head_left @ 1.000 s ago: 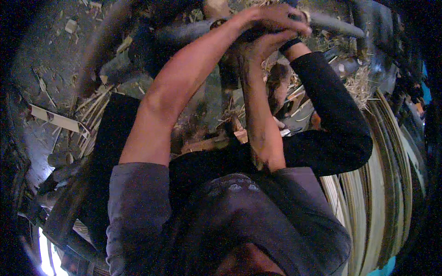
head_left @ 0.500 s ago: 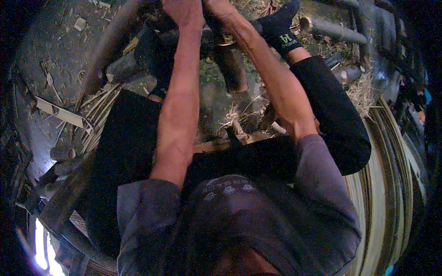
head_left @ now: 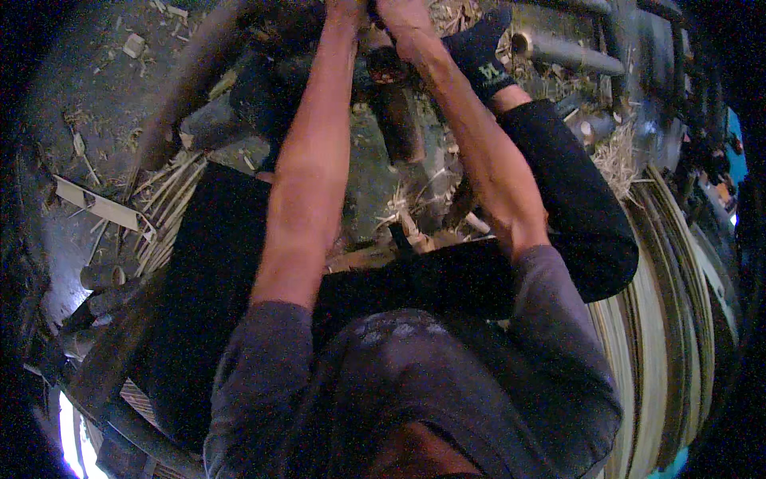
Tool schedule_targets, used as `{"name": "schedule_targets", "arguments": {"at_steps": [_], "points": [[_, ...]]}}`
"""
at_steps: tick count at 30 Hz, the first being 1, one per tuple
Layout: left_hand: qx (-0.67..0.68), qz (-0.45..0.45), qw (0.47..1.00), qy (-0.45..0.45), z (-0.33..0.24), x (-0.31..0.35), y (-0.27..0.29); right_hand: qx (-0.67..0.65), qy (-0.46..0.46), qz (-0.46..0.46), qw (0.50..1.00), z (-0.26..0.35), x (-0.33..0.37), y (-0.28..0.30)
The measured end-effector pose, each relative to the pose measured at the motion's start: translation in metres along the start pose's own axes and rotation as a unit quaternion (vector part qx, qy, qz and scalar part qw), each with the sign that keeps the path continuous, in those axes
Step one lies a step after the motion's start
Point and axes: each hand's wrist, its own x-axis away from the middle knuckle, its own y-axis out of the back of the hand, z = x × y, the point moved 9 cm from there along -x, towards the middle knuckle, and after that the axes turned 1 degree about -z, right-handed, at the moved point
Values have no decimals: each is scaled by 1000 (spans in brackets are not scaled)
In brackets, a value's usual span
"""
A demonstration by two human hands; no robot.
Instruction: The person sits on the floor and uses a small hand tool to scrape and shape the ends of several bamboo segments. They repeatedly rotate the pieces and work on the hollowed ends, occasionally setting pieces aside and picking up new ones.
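Both my arms stretch forward to the top edge of the picture. My left hand (head_left: 345, 9) is cut off by that edge, so its fingers cannot be seen. Close to its right is my right hand (head_left: 405, 20), also partly out of the picture with its fingers hidden. Something dark shows in the narrow gap between the hands, too dim to name. Just below them is a dark round end (head_left: 386, 65), perhaps of a pole or bamboo. A dark cylindrical piece (head_left: 399, 132) lies below that, between my forearms. What either hand holds is out of sight.
Thin split strips (head_left: 166, 211) and a pale flat slat (head_left: 96, 203) lie at the left. A bamboo tube (head_left: 566, 54) rests beyond my right foot. Long pale strips (head_left: 638, 343) are bundled along my right side. Shavings (head_left: 407, 215) litter the ground between my legs.
My hands have shifted to the right in the picture, the left one more so, and now sit closer together. The dark round end below them shows more fully.
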Motion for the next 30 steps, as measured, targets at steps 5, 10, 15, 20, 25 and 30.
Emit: {"name": "schedule_targets", "arguments": {"at_steps": [5,10,15,20,25,30], "points": [[-2,216,976,18,11,-14,-99,-72,119,-153,978,-32,7,57],[71,393,900,176,51,48,-207,-116,75,-407,903,-77,71,101],[-108,423,888,147,30,50,-203,-321,71,-252,910,-92,43,109],[-121,112,980,114,14,-14,-75,-293,-32,-54,954,-54,8,20],[-179,-206,886,376,-25,31,15,-62,-18,150,987,-35,-21,-33],[-44,-430,901,27,-85,93,47,56,12,351,934,-43,15,-86]]}}
